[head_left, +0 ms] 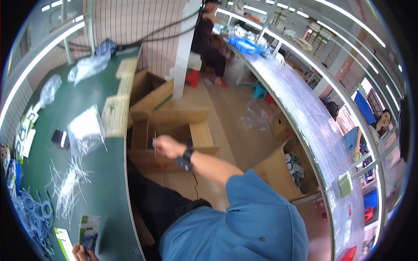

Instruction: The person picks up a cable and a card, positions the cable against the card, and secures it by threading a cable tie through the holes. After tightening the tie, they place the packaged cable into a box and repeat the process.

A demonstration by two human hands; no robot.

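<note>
carded pack [90,224], green and white with a dark item on its front, sits at the near end of the green table [109,182], left hand [85,252] gripping its lower end. white and green card [64,243] just beside it. right hand [165,147] is out over an open cardboard box [202,135] on the floor, fingers curled in, looks pinched on a thin pale strip [155,138]; exact grip too small to tell. dark band and watch-like device [185,160] on right wrist. on table: loose white strips [69,185], clear bag of white strips [86,126] above them, small black object [59,138] left of bag, blue-grey coiled cables [35,211] heaped along far left edge.
</note>
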